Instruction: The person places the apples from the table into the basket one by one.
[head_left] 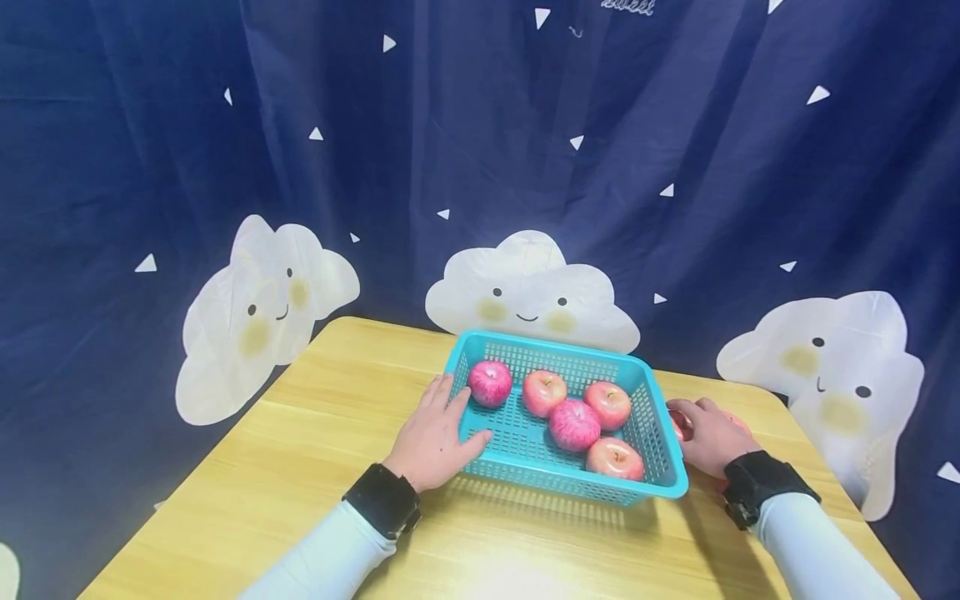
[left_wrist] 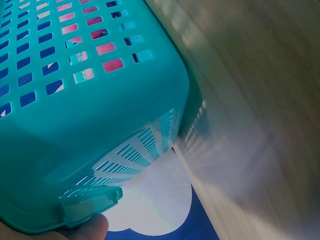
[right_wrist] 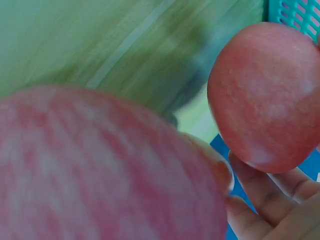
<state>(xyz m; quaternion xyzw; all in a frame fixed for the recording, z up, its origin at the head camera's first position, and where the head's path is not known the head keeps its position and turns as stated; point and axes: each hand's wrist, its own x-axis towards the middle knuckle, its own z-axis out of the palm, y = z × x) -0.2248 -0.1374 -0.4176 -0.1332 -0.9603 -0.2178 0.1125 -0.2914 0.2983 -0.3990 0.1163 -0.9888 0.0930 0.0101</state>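
- The dark blue curtain [head_left: 487, 167] hangs beyond the worktop [head_left: 322, 400], close behind its far edge.
- On the worktop, the turquoise basket [head_left: 573, 492] has its long axis running roughly left to right, its far side nearer the curtain. Bare wood shows well to its left and in front; the strip on its right is narrower and taken up by the arm.
- The left hand [head_left: 437, 437] rests at the basket's left end, fingers fairly straight and thumb spread away from them over the near-left corner.
- The right hand [head_left: 716, 437] is just outside the right short wall, its fingers curled round the held apple [right_wrist: 265, 100].
- The relation that counts, as I judge it: the held apple is beside that wall, outside, with the rim between it and the apples inside. The right hand is much the nearer.
- Inside, four apples [head_left: 574, 425] cluster towards the right; a lone apple [head_left: 490, 383] sits far left. Perforated floor shows in front of it, so the roomier part is probably there.
- A striped apple [right_wrist: 110, 170] looms close to the right wrist camera.
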